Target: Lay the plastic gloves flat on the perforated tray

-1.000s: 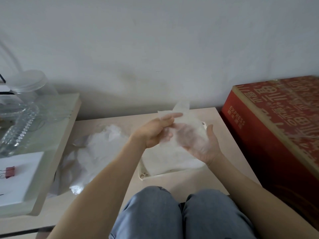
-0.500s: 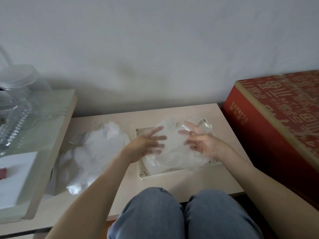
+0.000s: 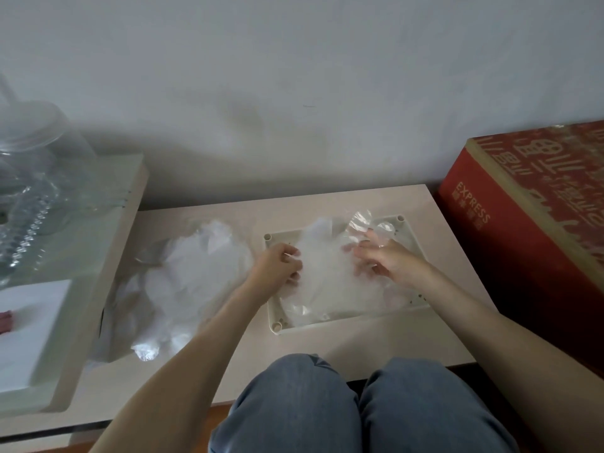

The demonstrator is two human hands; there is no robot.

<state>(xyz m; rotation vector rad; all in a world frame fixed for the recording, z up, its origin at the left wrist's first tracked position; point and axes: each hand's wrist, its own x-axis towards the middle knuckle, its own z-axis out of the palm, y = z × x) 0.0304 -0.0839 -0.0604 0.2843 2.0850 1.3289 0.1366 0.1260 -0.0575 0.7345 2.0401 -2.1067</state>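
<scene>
A: Pale table (image 3: 359, 341) against a grey wall carried the perforated tray (image 3: 271, 308); a plastic glove (image 3: 327, 282) lay on it, wrinkled.
B: And the hands?
A: The left hand (image 3: 276, 264) pinched the glove's left edge with curled fingers, while the right hand (image 3: 389, 263) rested on it, fingers spread. Pulling sideways and then smoothing outward seemed best.
B: Any writing?
A: "EXPRESS" on the red box (image 3: 523, 223); the rest I could not read.
</scene>
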